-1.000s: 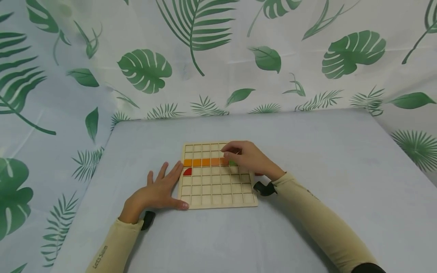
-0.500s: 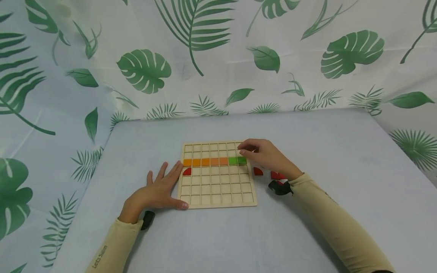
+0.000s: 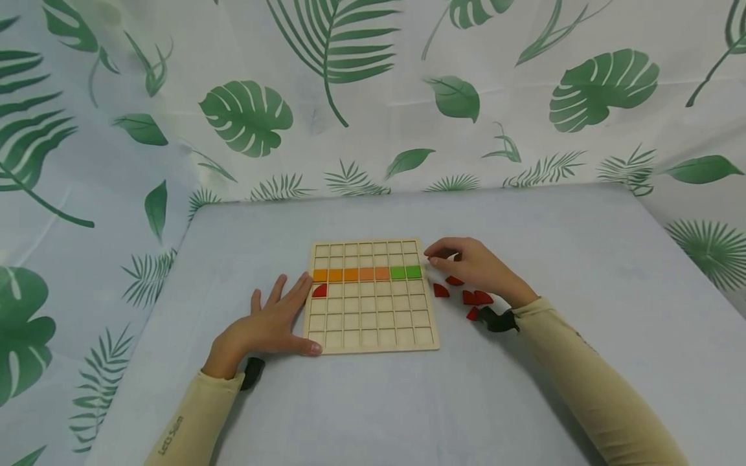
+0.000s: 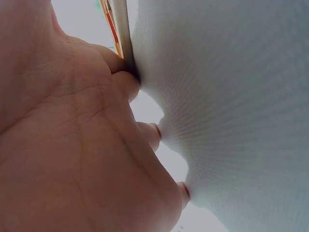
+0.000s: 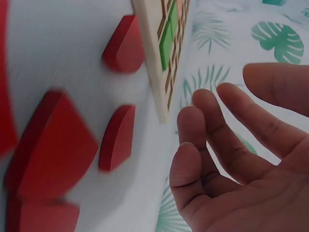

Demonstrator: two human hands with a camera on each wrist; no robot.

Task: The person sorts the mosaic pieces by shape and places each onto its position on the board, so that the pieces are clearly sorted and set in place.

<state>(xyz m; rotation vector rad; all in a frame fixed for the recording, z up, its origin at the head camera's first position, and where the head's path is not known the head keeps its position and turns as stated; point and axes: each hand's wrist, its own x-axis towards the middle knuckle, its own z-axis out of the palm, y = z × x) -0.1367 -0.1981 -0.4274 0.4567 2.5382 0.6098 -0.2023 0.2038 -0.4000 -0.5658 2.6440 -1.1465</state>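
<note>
Slants the left arm (image 3: 189, 414) up from the lower left, sleeved in beige to the wrist, and lays the left hand (image 3: 268, 323) palm down on the bench (image 3: 350, 414) at the left side of the board (image 3: 370, 321). Fans those fingers wide, touches the board's left edge with the index finger, about level with the coloured row, and sets the thumb (image 3: 309, 348) at the near left corner. In the left wrist view, presses fingertips to the bench, right by the board's rim.

Angles the right arm (image 3: 591, 382) in from the lower right, likewise sleeved, and hovers the right hand (image 3: 478, 265) just beside the board's right edge, near the far corner, with the fingertips towards the board. Curves those fingers loosely, with a gap between thumb and fingertips in the right wrist view, and holds nothing.

Has five loose red pieces (image 3: 441, 290) on the bench, right of the board, under and near the right hand and wrist. On the board, third row from the far side, left to right: three orange tiles (image 3: 335, 276), two peach tiles (image 3: 382, 274), two green tiles (image 3: 413, 272). In the next row's leftmost cell: a rounded red piece (image 3: 320, 290).
</note>
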